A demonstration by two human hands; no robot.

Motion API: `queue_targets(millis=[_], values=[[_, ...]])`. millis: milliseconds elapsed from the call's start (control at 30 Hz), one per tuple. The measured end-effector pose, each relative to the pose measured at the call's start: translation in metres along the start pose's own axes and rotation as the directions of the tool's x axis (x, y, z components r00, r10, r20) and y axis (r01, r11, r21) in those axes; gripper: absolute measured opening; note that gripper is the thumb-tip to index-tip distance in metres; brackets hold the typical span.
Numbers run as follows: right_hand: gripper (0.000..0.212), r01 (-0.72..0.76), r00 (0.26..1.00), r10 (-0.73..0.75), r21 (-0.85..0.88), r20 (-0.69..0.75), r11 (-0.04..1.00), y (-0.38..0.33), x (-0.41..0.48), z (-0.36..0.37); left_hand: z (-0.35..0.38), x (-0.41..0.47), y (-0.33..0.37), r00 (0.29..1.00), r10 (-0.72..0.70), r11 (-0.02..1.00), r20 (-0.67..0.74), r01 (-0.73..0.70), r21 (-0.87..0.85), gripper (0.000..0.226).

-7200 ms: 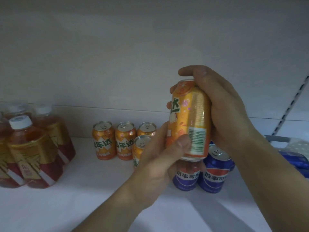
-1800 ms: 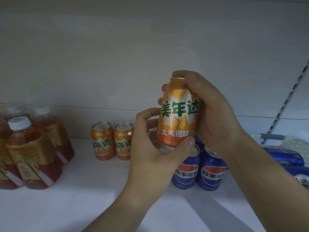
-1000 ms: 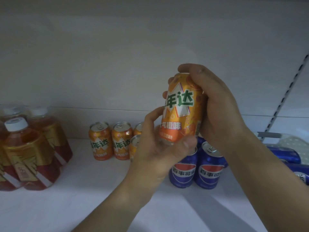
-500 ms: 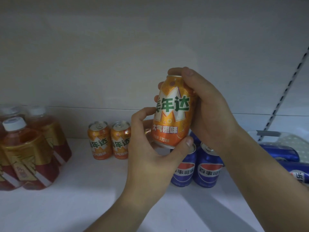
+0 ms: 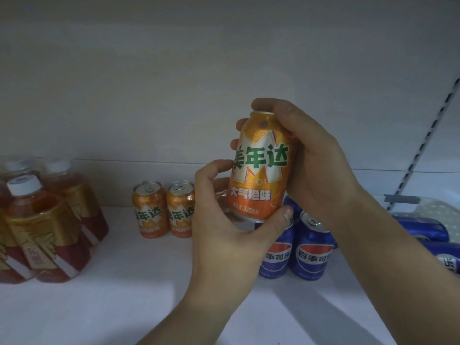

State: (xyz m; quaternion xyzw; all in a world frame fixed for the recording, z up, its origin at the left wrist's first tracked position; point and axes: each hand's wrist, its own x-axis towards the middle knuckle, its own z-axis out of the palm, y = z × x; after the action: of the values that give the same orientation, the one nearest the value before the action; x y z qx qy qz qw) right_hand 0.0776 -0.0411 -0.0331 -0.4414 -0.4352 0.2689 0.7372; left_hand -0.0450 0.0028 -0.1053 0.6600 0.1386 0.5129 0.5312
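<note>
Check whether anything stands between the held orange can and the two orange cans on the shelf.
Only the left hand, gripping the held orange can from below, sits between it and the two shelved orange cans. The blue Pepsi cans stand beneath it, off that path.

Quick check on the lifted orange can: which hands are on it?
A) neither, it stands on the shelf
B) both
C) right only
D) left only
B: the right hand wraps the orange can along its side and over its top rim, while the left hand grips its base with the thumb on the bottom edge. The can is held above the shelf.
</note>
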Motion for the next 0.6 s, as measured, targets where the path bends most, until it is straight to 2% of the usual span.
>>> queue_targets(millis=[233,367,433,533,600], values=[[0.041,-0.017,0.999,0.016,-0.037,-0.048,0.999,0.004,0.000,0.004,0.000,0.001,0.001,0.999,0.005,0.999,-0.053,-0.003,0.038,0.090],[0.036,-0.019,0.998,0.021,0.047,-0.051,0.999,0.003,-0.001,0.007,0.000,0.001,0.004,0.998,0.034,0.999,-0.051,-0.032,0.036,0.092],[0.032,-0.004,0.999,0.009,0.108,-0.053,0.994,-0.001,-0.002,0.006,-0.003,0.003,0.008,1.000,-0.018,0.998,-0.009,0.018,-0.060,0.088],[0.028,0.015,0.999,-0.009,0.151,-0.042,0.988,-0.004,-0.002,0.003,-0.005,0.008,0.012,0.973,-0.155,0.948,0.172,0.196,-0.252,0.070],[0.034,0.014,0.998,-0.006,0.139,-0.057,0.990,-0.003,-0.002,0.002,-0.003,0.007,0.012,0.972,-0.161,0.947,0.171,0.201,-0.250,0.068]])
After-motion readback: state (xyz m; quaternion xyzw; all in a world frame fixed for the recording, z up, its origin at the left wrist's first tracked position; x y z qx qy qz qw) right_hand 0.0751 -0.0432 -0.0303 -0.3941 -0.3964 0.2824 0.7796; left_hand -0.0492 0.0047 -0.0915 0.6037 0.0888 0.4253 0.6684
